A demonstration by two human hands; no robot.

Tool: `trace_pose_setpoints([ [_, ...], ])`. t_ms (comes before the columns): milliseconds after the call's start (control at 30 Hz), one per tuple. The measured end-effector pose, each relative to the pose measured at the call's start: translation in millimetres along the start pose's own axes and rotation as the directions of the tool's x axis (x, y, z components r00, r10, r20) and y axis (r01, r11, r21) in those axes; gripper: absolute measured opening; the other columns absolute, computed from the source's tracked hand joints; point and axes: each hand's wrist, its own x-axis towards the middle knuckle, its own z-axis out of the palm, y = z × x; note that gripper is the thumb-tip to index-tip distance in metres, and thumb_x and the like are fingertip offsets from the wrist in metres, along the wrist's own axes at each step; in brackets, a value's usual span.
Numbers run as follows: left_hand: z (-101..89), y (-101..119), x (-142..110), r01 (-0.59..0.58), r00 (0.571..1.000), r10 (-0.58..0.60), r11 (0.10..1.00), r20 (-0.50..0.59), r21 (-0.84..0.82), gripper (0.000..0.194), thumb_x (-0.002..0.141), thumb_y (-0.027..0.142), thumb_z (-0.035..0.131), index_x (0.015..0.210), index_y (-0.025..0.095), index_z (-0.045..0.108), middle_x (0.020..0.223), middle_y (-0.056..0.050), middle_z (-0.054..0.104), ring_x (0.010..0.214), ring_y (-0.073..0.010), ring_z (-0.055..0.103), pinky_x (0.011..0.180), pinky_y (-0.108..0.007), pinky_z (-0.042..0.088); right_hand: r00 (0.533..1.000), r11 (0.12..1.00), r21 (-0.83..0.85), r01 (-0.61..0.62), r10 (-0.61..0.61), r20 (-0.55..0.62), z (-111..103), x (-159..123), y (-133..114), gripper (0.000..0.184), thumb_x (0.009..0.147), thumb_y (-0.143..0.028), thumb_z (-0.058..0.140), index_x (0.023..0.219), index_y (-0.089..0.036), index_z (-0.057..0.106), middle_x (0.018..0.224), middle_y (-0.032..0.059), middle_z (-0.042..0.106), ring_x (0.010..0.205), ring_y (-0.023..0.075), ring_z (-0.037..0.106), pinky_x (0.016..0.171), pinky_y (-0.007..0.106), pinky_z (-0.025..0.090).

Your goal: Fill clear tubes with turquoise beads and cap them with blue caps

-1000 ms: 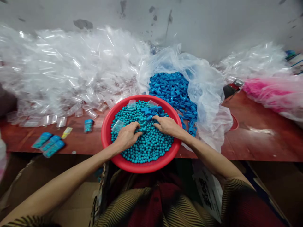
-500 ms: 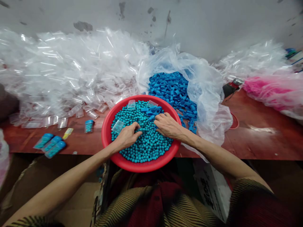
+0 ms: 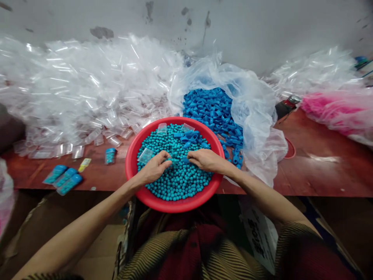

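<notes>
on the table [image 3: 317, 175], a great heap of clear cases [image 3: 87, 85] looks unfilled, so most of the work seems left. the red basin [image 3: 131, 167] sits at the near edge, three loose clear cases in it. over it, the left hand [image 3: 155, 167] curls, its grip hidden; the right hand [image 3: 204, 160] pinches, perhaps on a cap, but i cannot tell. left of the basin, four filled cases [image 3: 65, 178] look finished. caps [image 3: 206, 109] are piled behind the basin, a few inside on plentiful teal beads [image 3: 177, 190].

Pink bag [image 3: 335, 111], probably a bottle [image 3: 283, 110]
</notes>
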Motion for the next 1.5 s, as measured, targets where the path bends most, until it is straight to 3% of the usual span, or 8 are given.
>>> trace_pose_setpoints([
  [133, 1.2, 5.1, -2.5, 0.121, 0.992, -0.110, 0.972, 0.064, -0.200, 0.023, 0.078, 0.036, 0.054, 0.089, 0.019, 0.043, 0.070, 0.004, 0.051, 0.054, -0.0092, 0.050, 0.044, -0.020, 0.040, 0.986, 0.967, 0.250, -0.043, 0.082, -0.144, 3.6, 0.3, -6.3, 0.011, 0.090, -0.022, 0.044, 0.091, -0.018, 0.054, 0.069, -0.0023, 0.056, 0.061, 0.0101, 0.050, 0.061, 0.021, 0.036],
  [300, 7.2, 8.5, -5.4, 0.099, 0.995, -0.080, 0.923, 0.064, -0.372, 0.039, 0.072, 0.043, 0.063, 0.095, 0.020, 0.041, 0.070, 0.006, 0.053, 0.048, -0.0075, 0.052, 0.038, -0.018, 0.041, 0.988, 0.816, 0.579, 0.013, 0.080, -0.134, 21.4, 12.2, -14.9, 0.017, 0.090, -0.025, 0.044, 0.104, -0.018, 0.050, 0.064, -0.0056, 0.055, 0.052, 0.0084, 0.047, 0.055, 0.020, 0.040],
  [600, 3.0, 11.0, -14.2, 0.161, 0.986, -0.117, 0.835, 0.115, -0.526, 0.046, 0.071, 0.046, 0.067, 0.100, 0.019, 0.044, 0.067, 0.003, 0.059, 0.049, -0.0068, 0.053, 0.039, -0.015, 0.035, 0.987, 0.985, 0.171, -0.018, 0.045, -0.155, 1.4, -1.9, -13.3, 0.018, 0.088, -0.020, 0.050, 0.101, -0.016, 0.062, 0.086, 0.0038, 0.065, 0.076, 0.0136, 0.057, 0.073, 0.026, 0.040],
  [800, 4.8, 12.0, -13.7, 0.178, 0.983, -0.122, 0.797, 0.135, -0.577, 0.048, 0.070, 0.046, 0.069, 0.100, 0.019, 0.044, 0.070, 0.002, 0.060, 0.052, -0.0083, 0.056, 0.040, -0.016, 0.037, 0.978, 0.927, 0.375, 0.001, 0.077, -0.193, 8.5, -1.4, -20.4, 0.020, 0.091, -0.023, 0.044, 0.107, -0.017, 0.054, 0.072, -0.0019, 0.061, 0.061, 0.0107, 0.053, 0.064, 0.022, 0.041],
  [1033, 2.4, 8.9, -14.6, 0.133, 0.991, -0.115, 0.857, 0.067, -0.498, 0.044, 0.073, 0.045, 0.066, 0.100, 0.018, 0.044, 0.067, 0.004, 0.058, 0.047, -0.0068, 0.052, 0.037, -0.015, 0.034, 0.988, 0.985, 0.173, 0.007, 0.021, -0.155, 6.4, -7.7, -14.7, 0.021, 0.089, -0.021, 0.049, 0.107, -0.018, 0.060, 0.083, 0.0021, 0.065, 0.074, 0.0136, 0.058, 0.071, 0.025, 0.040],
  [1200, 6.3, 10.7, -12.8, 0.101, 0.994, -0.079, 0.906, 0.070, -0.412, 0.039, 0.075, 0.041, 0.063, 0.100, 0.020, 0.044, 0.070, 0.004, 0.057, 0.049, -0.0061, 0.051, 0.038, -0.015, 0.036, 0.948, 0.964, 0.264, 0.037, 0.050, -0.315, 12.1, -8.4, -14.1, 0.025, 0.089, -0.024, 0.050, 0.111, -0.019, 0.061, 0.086, 0.0022, 0.066, 0.076, 0.0136, 0.059, 0.074, 0.025, 0.042],
  [1400, 14.7, 11.9, -12.6, 0.001, 1.000, 0.001, 0.945, 0.008, -0.326, 0.040, 0.078, 0.037, 0.058, 0.111, 0.021, 0.042, 0.075, 0.004, 0.053, 0.048, -0.0061, 0.046, 0.037, -0.017, 0.037, 0.962, 0.830, 0.554, 0.060, 0.100, -0.254, 32.4, -4.7, -22.3, 0.025, 0.090, -0.030, 0.046, 0.109, -0.021, 0.058, 0.066, -0.0035, 0.056, 0.054, 0.0105, 0.052, 0.054, 0.022, 0.043],
  [1500, 15.3, 12.8, -13.8, -0.055, 0.998, 0.049, 0.952, -0.029, -0.301, 0.042, 0.080, 0.035, 0.056, 0.117, 0.021, 0.042, 0.075, 0.004, 0.050, 0.047, -0.0056, 0.043, 0.038, -0.018, 0.036, 0.927, 0.840, 0.537, 0.085, 0.131, -0.351, 37.7, -3.6, -27.9, 0.023, 0.090, -0.030, 0.047, 0.107, -0.021, 0.059, 0.072, -0.0018, 0.061, 0.059, 0.0114, 0.056, 0.060, 0.023, 0.046],
])
